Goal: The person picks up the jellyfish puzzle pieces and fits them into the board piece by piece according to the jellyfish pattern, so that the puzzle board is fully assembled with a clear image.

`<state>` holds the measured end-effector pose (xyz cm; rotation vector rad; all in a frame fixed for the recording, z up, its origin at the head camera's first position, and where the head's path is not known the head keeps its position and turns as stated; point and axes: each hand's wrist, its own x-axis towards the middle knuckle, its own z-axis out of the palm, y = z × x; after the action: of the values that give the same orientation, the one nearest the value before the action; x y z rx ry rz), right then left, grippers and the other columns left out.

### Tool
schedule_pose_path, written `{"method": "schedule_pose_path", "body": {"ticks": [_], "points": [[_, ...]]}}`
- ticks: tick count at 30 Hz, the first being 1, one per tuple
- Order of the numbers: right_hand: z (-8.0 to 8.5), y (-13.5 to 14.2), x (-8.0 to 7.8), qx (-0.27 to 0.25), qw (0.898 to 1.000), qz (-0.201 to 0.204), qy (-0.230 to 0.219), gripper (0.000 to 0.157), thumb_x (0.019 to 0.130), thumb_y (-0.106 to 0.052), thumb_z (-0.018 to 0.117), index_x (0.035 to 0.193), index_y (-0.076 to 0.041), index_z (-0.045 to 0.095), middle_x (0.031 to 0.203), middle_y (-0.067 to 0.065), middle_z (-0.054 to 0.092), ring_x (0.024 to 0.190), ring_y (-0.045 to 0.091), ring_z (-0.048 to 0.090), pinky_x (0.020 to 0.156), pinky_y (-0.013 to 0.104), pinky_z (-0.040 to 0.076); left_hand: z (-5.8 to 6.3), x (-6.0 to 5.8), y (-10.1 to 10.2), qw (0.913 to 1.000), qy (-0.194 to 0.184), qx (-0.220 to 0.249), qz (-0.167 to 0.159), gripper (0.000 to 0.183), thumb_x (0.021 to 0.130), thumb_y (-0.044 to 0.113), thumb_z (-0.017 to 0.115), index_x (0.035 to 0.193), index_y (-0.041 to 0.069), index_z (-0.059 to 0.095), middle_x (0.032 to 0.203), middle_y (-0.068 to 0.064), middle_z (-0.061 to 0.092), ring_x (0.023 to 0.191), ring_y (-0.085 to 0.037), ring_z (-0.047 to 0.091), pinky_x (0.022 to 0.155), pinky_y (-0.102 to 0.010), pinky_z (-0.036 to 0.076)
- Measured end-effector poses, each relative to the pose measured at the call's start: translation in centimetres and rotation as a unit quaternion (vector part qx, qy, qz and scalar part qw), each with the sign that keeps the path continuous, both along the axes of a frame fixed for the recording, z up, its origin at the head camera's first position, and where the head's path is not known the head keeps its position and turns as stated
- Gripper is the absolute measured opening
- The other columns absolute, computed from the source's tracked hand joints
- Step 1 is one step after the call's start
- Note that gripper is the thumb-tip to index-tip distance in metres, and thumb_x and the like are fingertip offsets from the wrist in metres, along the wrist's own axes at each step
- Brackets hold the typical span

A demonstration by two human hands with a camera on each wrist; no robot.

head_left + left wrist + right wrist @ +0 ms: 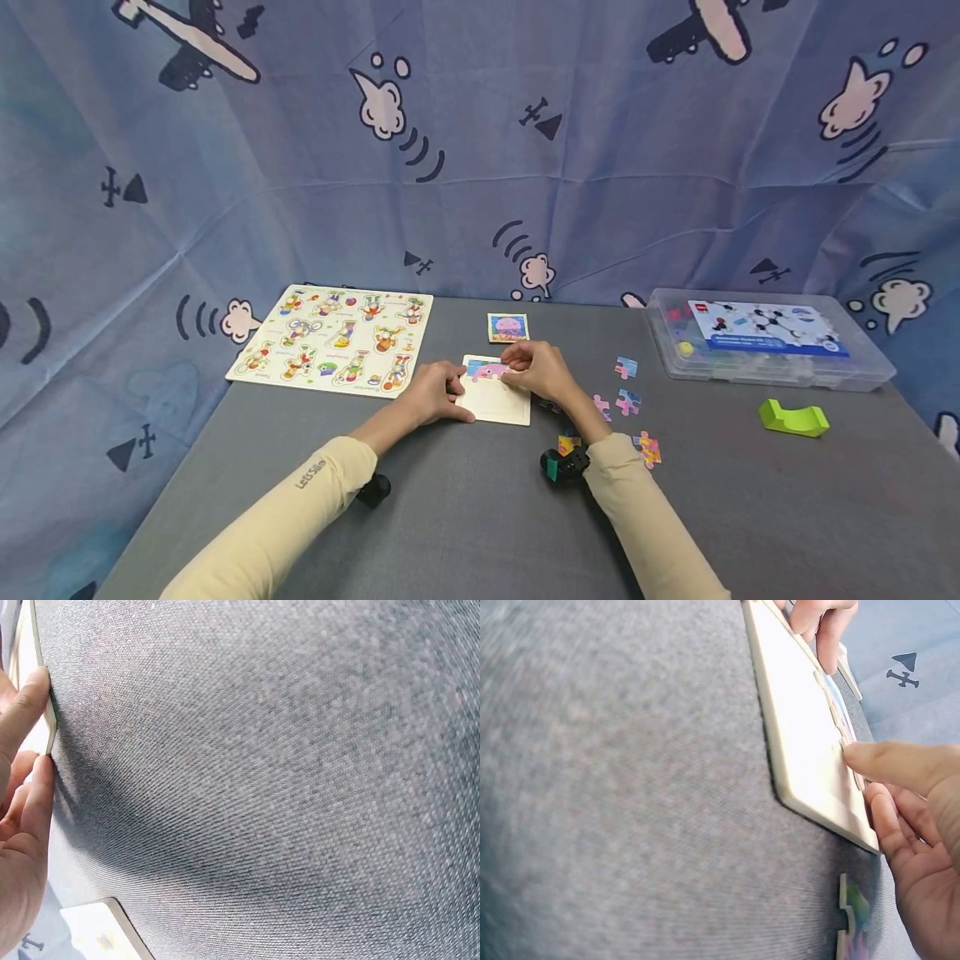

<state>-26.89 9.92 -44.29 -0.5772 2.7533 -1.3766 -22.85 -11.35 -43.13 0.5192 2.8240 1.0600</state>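
Puzzle tray (partly filled) lies between left hand and right hand.

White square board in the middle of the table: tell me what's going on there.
Someone is putting together a jigsaw. The left grip holds the white square puzzle board by its left side, while the right grip is at the right end of the pink-and-blue flat jigsaw pieces along the top. The board's lower part is bare, and loose multicoloured jigsaw pieces lie to the right on the grey tabletop.
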Motion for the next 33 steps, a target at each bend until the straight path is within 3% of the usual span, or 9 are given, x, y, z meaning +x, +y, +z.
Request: {"method": "schedule_pose_path", "body": {"ticks": [19,25,33], "points": [[0.2,-0.1,0.1,0.01,1.0,0.009,-0.014,0.028,0.074,-0.001,0.08,0.099,0.001,0.068,0.093,0.011,0.069,0.084,0.02,0.064,0.078,0.033,0.055,0.1,0.0,0.1,1.0,-0.005,-0.006,0.001,0.032,0.059,0.014,0.093,0.071,0.005,0.065,0.123,-0.016,0.062,0.096,-0.019,0.061,0.079,-0.029,0.051],[-0.2,0.5,0.0,-0.058,0.997,0.043,-0.022,0.029,0.076,0.005,0.076,0.103,0.009,0.065,0.1,0.021,0.068,0.09,0.03,0.065,0.08,0.034,0.055,0.0,0.0,0.0,1.0,-0.001,-0.007,0.003,0.032,0.057,0.014,0.093,0.07,0.005,0.065,0.121,-0.015,0.063,0.105,-0.024,0.061,0.084,-0.032,0.051],[-0.4,2.2,-0.3,-0.176,0.979,0.061,-0.078,0.031,0.083,0.008,0.068,0.112,0.015,0.059,0.109,0.03,0.062,0.096,0.033,0.063,0.079,0.021,0.053,0.0,0.0,0.0,1.0,0.0,0.001,0.002,0.032,0.057,0.013,0.093,0.07,0.004,0.065,0.121,-0.016,0.063,0.102,-0.023,0.062,0.079,-0.029,0.05]]}}
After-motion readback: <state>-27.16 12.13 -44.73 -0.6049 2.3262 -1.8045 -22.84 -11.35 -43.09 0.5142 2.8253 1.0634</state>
